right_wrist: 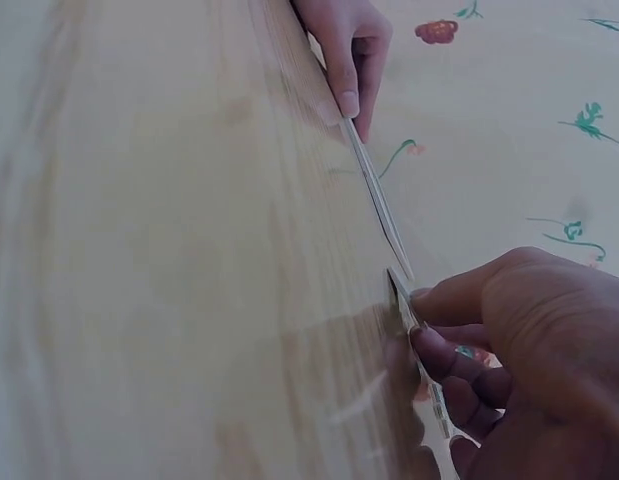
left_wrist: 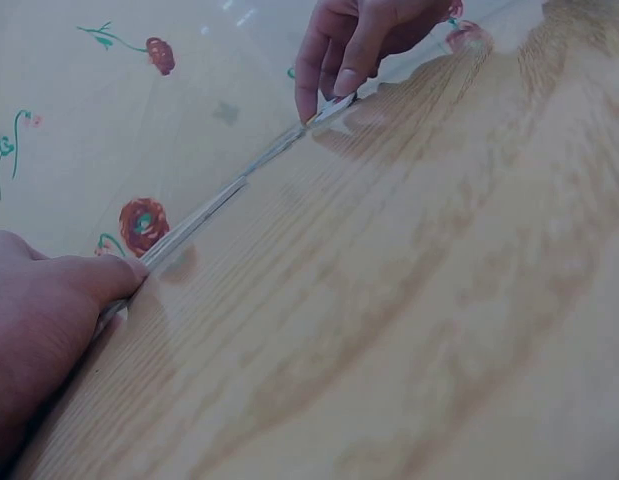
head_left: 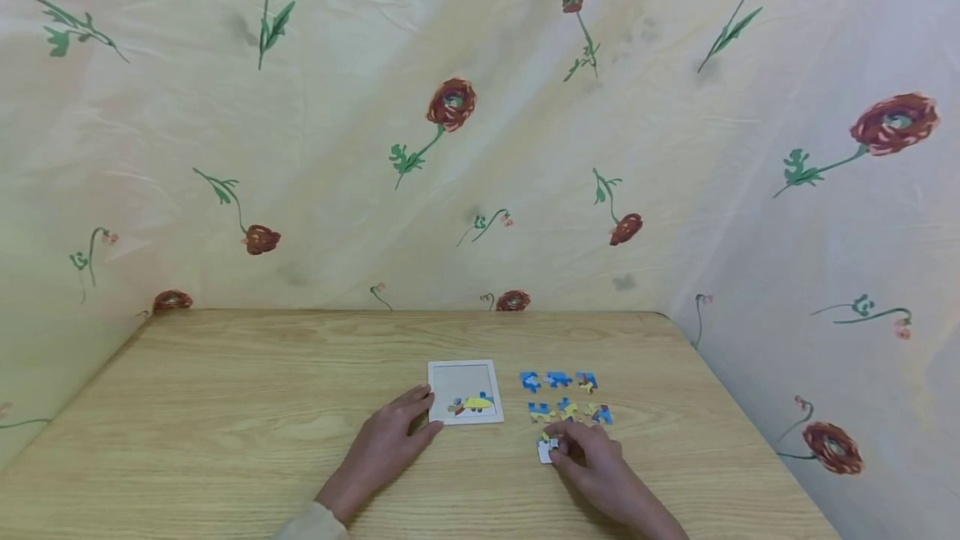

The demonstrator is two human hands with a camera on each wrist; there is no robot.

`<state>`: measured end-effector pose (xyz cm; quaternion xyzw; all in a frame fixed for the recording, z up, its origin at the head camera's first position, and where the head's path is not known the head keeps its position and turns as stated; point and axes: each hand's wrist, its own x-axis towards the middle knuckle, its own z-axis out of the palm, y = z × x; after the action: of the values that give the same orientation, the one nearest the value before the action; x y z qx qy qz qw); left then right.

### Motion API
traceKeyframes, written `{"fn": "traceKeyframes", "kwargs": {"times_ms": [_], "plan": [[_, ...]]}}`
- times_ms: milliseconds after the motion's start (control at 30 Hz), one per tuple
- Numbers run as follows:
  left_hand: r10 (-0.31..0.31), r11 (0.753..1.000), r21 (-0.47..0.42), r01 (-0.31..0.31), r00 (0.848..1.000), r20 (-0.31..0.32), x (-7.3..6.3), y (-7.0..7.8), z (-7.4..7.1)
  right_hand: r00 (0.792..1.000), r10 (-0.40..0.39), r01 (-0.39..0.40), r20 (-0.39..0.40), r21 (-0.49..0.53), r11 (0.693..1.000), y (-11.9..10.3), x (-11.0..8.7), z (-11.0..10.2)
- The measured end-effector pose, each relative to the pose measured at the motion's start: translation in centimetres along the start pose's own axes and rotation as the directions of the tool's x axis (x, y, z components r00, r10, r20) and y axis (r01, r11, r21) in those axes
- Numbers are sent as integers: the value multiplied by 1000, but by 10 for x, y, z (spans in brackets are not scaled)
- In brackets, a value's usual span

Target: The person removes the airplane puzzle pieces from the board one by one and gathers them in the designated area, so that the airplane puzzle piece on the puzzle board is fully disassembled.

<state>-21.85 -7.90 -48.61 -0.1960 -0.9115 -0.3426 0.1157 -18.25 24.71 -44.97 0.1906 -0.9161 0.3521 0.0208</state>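
A white-bordered puzzle tray (head_left: 462, 363) lies mid-table, with a few joined pieces showing a yellow shape (head_left: 474, 403) in its lower right. My left hand (head_left: 392, 433) rests at the tray's lower left corner, fingers extended along the left edge and thumb near the bottom edge. To the right of the tray, my right hand (head_left: 596, 458) pinches a jigsaw piece (head_left: 547, 450) between thumb and fingers, close over the table; its pale face shows. In the right wrist view, that thumb and the curled fingers meet at the thin piece edge (right_wrist: 401, 288).
Loose blue and yellow jigsaw pieces (head_left: 558, 379) lie in two rows right of the tray, the nearer row (head_left: 538, 412) just beyond my right fingertips. The wooden table (head_left: 225, 407) ends at a flower-printed cloth (head_left: 337, 148) behind and at the sides.
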Motion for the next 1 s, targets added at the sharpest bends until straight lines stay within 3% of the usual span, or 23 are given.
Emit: {"fn": "traceKeyframes", "kwargs": {"times_ms": [300, 567, 667, 867, 1000], "plan": [[2, 1000, -5, -2, 1000, 4, 0, 2, -1, 998, 67, -68, -10, -41, 997, -2, -4, 1], [-2, 1000, -2, 2, 1000, 3, 0, 1, -1, 999, 42, -43, -33, -38, 998, 0, -5, 3], [-1, 1000, -2, 1, 1000, 2, 0, 1, -1, 999, 13, -15, -51, -39, 999, 1, -5, 3], [1, 1000, 6, -1, 1000, 1, 1, 1, -1, 981, -163, 165, -101, 10, 986, 7, -3, 1], [7, 1000, 5, -7, 1000, -3, 0, 1, -1, 982, -167, 173, -87, 69, 983, 7, 2, -3]]}}
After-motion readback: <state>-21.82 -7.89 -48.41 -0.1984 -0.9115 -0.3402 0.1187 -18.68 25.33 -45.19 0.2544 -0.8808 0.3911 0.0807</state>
